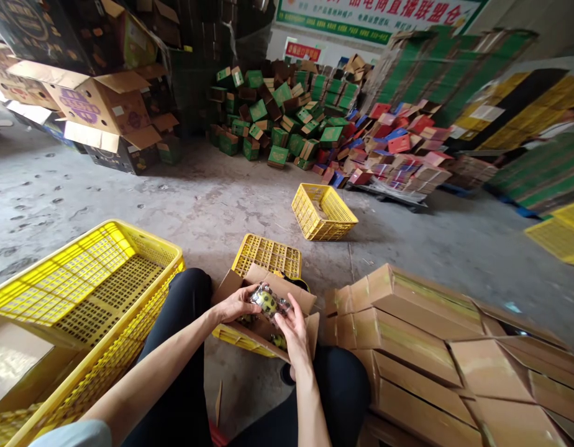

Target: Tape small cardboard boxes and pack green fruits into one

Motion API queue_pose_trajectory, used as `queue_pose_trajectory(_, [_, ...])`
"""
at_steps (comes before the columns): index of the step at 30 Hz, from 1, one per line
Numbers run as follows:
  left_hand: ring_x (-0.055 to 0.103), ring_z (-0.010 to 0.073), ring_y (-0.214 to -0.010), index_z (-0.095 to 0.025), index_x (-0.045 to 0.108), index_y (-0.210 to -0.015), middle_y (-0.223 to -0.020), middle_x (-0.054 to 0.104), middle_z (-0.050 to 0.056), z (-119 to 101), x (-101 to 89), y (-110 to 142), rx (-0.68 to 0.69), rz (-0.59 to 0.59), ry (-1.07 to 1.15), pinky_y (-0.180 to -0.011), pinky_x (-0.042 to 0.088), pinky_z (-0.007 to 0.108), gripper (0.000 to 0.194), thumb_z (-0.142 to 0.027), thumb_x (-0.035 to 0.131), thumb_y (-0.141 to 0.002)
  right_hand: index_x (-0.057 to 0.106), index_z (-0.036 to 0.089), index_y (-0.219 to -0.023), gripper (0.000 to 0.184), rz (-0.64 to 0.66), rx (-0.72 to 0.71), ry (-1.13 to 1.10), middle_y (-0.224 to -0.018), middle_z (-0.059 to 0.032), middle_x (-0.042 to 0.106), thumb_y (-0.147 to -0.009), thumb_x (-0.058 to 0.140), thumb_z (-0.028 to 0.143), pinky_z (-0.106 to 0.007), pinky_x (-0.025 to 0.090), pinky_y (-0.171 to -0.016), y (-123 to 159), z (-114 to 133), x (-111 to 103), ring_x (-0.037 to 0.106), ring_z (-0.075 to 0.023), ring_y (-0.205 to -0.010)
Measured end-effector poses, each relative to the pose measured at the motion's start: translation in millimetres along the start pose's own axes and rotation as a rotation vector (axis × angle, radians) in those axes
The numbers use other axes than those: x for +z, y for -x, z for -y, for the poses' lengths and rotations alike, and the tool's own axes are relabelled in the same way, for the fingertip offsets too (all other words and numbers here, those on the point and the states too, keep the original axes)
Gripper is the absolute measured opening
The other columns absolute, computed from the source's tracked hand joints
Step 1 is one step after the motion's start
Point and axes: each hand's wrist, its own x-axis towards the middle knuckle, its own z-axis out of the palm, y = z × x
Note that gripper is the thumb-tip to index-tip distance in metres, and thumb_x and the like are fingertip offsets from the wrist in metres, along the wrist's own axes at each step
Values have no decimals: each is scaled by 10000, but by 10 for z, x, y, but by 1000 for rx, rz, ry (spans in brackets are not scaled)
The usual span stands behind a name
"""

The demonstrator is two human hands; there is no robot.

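Note:
My left hand (232, 305) pinches the left end of a crinkly clear plastic package (267, 302) with something round, yellow-green and dark-spotted inside; its kind I cannot make out. Around the package's right end, the thumb and fingers of my right hand (294, 323) are closed. Both hands hold it just above an open cardboard box (268, 278) between my knees. Inside that box lie more yellow-green pieces (278, 341), partly hidden by my hands and the flaps. Beneath the box a yellow crate (243, 343) shows.
A large yellow crate (179, 261) with cardboard in it stands at my left. Flattened cardboard boxes (422, 310) are stacked at my right. A smaller yellow crate (327, 226) sits ahead on the concrete floor. Green boxes (282, 127) and red boxes (399, 146) are heaped further back.

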Motion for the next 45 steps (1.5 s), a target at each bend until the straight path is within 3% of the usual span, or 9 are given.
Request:
queue_pose_trajectory(4, [694,212,-1062,-293,578,-1534,-1310,704,86,27,-19,-9,-18,-16,21,-956,512,304,981,-207,1002,-654,724,243,-1247,597,-18,-23,52,-1262,-114,785,-724,907,466,-475,595,-1044,-45,-3,-34,732,-337,-1188])
queue_pose_trajectory(11, [717,215,-1021,-288,603,-1508,-1276,711,90,39,-30,-8,-41,-29,12,-929,536,314,942,-223,999,-656,757,238,-979,437,-112,-85,233,-990,-82,816,-701,865,556,-464,627,-942,-123,-63,-130,768,-325,-981])
queue_pose_trajectory(16, [727,212,-1014,-267,671,-1422,-1220,736,81,24,-26,-1,-52,8,7,-897,528,290,850,-202,1008,-644,739,238,-888,380,-119,-129,244,-1190,-111,788,-710,845,557,-462,608,-980,-165,-114,-142,753,-317,-1052])
queue_pose_trajectory(20, [729,204,-959,-230,715,-1345,-1122,761,72,27,-28,-2,-38,-42,-34,-901,531,309,738,-268,1009,-669,697,238,-779,353,-132,-130,216,-1260,-127,765,-678,862,534,-473,573,-1043,-193,-175,-150,719,-347,-1181])
queue_pose_trajectory(25, [708,181,-885,-187,746,-1272,-1100,755,75,15,-32,-10,12,-118,-124,-868,534,306,689,-304,1020,-651,711,240,-851,334,-65,-90,263,-1231,-116,787,-713,850,510,-486,590,-1017,-186,-201,-197,749,-342,-1120])
queue_pose_trajectory(31, [712,230,-959,-174,760,-1211,-1113,759,101,-29,-18,-13,27,-152,-230,-884,533,339,649,-312,1022,-633,739,268,-1277,561,-57,-141,296,-1345,-101,754,-768,826,485,-509,574,-1093,-132,-141,-138,717,-337,-1234])
queue_pose_trajectory(38, [717,254,-972,-158,764,-1174,-1074,777,114,-14,-2,-10,2,-110,-283,-904,532,364,623,-317,1026,-631,748,245,-1325,621,64,-114,345,-1282,-112,789,-788,835,543,-503,591,-1074,-87,-117,-81,753,-338,-1172])
queue_pose_trajectory(42, [717,252,-987,-163,752,-1225,-1081,777,108,-17,1,-22,3,-78,-230,-926,532,368,686,-324,1032,-620,802,215,-1223,638,-14,-40,326,-1148,-126,832,-733,855,619,-512,628,-1006,-108,-172,-108,784,-364,-1087])
queue_pose_trajectory(45, [716,261,-1020,-165,772,-1223,-1076,779,105,-53,24,-12,9,-50,-204,-945,529,369,666,-331,1028,-630,821,220,-1167,603,-84,-12,268,-1176,-124,825,-744,831,650,-516,612,-1032,-117,-211,-138,768,-370,-1137])
